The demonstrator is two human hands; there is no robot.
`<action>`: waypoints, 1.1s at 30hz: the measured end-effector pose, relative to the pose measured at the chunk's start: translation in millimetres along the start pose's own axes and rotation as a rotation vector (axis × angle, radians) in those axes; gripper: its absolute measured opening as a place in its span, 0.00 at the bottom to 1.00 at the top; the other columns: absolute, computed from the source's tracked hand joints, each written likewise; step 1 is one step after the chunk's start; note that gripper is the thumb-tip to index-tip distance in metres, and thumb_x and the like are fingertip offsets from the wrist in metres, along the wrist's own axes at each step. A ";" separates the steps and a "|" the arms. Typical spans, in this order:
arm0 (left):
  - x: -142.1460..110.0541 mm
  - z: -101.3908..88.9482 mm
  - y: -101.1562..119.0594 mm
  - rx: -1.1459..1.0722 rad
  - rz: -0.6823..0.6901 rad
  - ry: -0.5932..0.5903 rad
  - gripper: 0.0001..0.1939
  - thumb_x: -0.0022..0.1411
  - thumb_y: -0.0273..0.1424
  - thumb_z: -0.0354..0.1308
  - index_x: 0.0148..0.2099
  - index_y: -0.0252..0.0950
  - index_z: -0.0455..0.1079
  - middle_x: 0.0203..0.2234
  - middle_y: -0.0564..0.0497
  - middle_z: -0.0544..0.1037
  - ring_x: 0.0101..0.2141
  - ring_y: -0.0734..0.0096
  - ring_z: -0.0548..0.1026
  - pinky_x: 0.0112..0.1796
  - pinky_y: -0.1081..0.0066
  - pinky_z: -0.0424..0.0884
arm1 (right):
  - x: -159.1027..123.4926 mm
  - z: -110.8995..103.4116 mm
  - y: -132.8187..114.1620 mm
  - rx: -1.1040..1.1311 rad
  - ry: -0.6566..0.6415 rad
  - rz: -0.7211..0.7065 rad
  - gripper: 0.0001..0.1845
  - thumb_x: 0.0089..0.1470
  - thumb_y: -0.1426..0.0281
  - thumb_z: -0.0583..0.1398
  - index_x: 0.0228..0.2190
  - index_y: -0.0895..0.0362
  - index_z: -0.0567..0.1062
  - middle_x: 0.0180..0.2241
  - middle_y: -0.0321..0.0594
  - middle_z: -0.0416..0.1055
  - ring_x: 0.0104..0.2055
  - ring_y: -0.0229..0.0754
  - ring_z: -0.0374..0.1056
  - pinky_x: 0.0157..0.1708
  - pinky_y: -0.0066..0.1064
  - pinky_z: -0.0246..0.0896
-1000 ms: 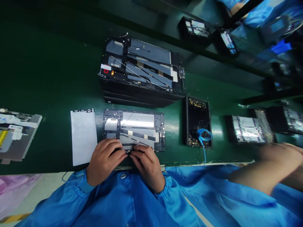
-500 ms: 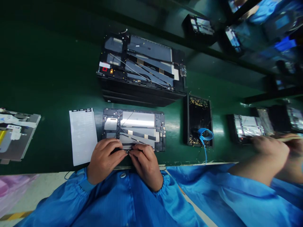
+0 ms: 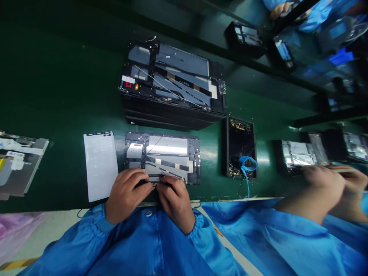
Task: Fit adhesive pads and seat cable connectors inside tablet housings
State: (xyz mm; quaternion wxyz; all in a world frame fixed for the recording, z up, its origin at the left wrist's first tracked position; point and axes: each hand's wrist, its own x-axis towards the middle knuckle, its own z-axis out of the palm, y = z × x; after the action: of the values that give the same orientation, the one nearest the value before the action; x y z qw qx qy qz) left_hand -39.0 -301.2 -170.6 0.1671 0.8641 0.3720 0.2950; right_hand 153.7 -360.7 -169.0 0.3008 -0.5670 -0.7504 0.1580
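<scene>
An opened tablet (image 3: 169,147) lies on the green bench in front of me, with its silver panels, black flex cables and thin wires showing. My left hand (image 3: 126,195) is closed at its near edge, thumb and fingertips pressed together. Close beside it, my right hand (image 3: 178,199) is closed on the same edge with bent fingers. The fingertips of both hands almost meet there, and they hide any small part between them. Left of the tablet, near my left hand, is a white sheet (image 3: 101,166) with a dark-marked top edge.
Beyond the tablet stands a stack of tablet housings (image 3: 175,82). A black tray (image 3: 241,142) with tiny gold-coloured pieces and a blue wrist strap (image 3: 248,163) sits to the right. Metal panels (image 3: 21,165) lie far left. A co-worker's blurred hands (image 3: 324,184) work at the right.
My hands keep nearly the same pinch at the tablet's edge, the right one shifting slightly. The view moves a little, and the co-worker's hands at the right have moved.
</scene>
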 end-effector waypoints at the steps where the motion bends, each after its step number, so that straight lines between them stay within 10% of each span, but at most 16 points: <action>1: -0.6 0.0 -0.2 0.001 0.002 -0.005 0.02 0.66 0.26 0.61 0.40 0.39 0.74 0.38 0.51 0.80 0.47 0.62 0.77 0.49 0.60 0.72 | -2.8 1.0 2.4 0.007 0.007 -0.020 0.12 0.63 0.78 0.59 0.47 0.55 0.74 0.46 0.48 0.74 0.49 0.47 0.71 0.46 0.41 0.72; 17: -1.8 -2.0 -1.5 -0.043 0.003 0.006 0.05 0.64 0.26 0.63 0.41 0.38 0.71 0.40 0.50 0.80 0.50 0.60 0.76 0.53 0.58 0.71 | -17.7 1.7 21.7 0.011 0.000 -0.232 0.29 0.61 0.80 0.61 0.62 0.59 0.67 0.55 0.54 0.73 0.62 0.50 0.67 0.58 0.45 0.71; 33: -8.4 -11.7 0.6 -0.151 -0.121 0.327 0.11 0.59 0.21 0.62 0.42 0.39 0.70 0.38 0.49 0.80 0.46 0.60 0.78 0.49 0.57 0.75 | -10.0 7.4 14.5 -0.082 0.027 -0.260 0.26 0.59 0.77 0.63 0.59 0.58 0.71 0.53 0.54 0.74 0.58 0.51 0.70 0.54 0.46 0.74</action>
State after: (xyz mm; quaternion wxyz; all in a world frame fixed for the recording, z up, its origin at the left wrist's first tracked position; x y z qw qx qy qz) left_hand -50.7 -307.1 -164.5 0.1863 0.7656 0.4222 0.4482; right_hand 161.7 -364.9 -185.7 0.3053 -0.4789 -0.8193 0.0791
